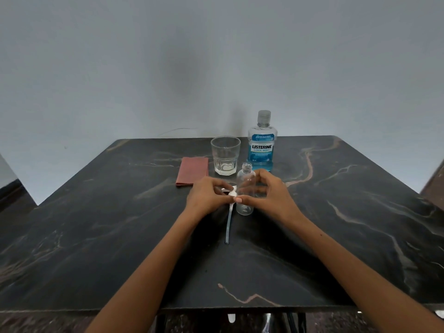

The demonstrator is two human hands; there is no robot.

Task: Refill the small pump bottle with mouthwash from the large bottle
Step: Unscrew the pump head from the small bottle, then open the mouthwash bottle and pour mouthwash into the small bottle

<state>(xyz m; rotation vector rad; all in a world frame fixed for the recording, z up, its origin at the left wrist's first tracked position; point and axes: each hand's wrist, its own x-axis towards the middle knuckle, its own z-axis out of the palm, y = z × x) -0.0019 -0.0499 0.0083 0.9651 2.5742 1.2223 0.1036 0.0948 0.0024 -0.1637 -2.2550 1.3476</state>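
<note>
The small clear bottle (245, 186) stands upright on the dark marble table (336, 212), its neck uncovered and nothing inside it. My right hand (269, 195) grips its body from the right. My left hand (207, 197) pinches the white pump head (232, 191) just left of the bottle, and the pump's dip tube (229, 224) trails down toward me with its tip on the table. Behind the small bottle stands the large mouthwash bottle (262, 145), capped, with blue liquid in its lower part.
An empty drinking glass (225, 155) stands left of the large bottle. A folded reddish cloth (192, 174) lies left of the glass. A grey wall rises behind the table's far edge.
</note>
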